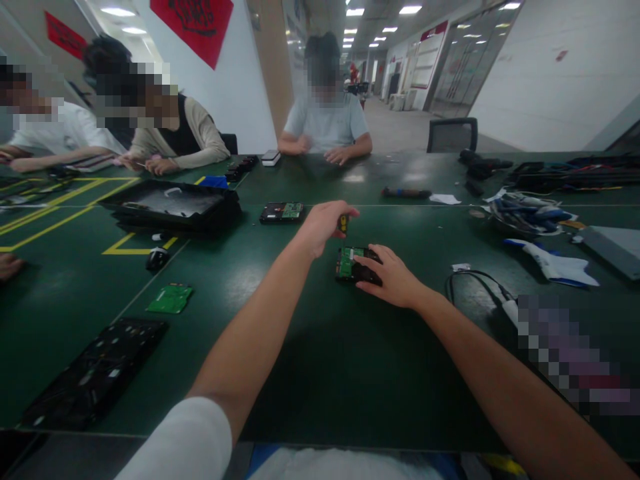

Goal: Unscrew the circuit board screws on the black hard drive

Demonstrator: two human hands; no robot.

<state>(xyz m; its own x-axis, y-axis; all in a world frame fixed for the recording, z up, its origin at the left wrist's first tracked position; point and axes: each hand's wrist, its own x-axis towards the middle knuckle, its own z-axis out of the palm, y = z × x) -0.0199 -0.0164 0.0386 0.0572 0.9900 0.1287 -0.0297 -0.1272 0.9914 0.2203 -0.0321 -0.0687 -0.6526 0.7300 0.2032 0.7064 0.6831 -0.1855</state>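
Two hard drives with green boards showing lie on the desk (280, 373): the near hard drive (345, 265), in front of the person and under the right hand (395, 277), and the far hard drive (281, 213), farther off to the left. One loose green circuit board (170, 299) lies at left, beyond one large black panel (100, 370). One small black mouse-like object (157, 259) sits by the black trays (173, 203); how many are stacked cannot be told. To the right are one dark cylindrical tool (406, 193), one scrap of white paper (445, 199), one blue-and-white plane-shaped piece (557, 262) and one grey box (613, 250).

The fingers of the left hand (323, 223) are closed around one yellow-and-black handle (343, 225), just above and beyond the near hard drive; whether its lower end touches the drive cannot be told. The right hand's fingers are moderately spread, gripping the drive's right end, thumb along the near edge, one finger across the top. One seated person (325, 123) faces across the desk, both hands near its far edge.
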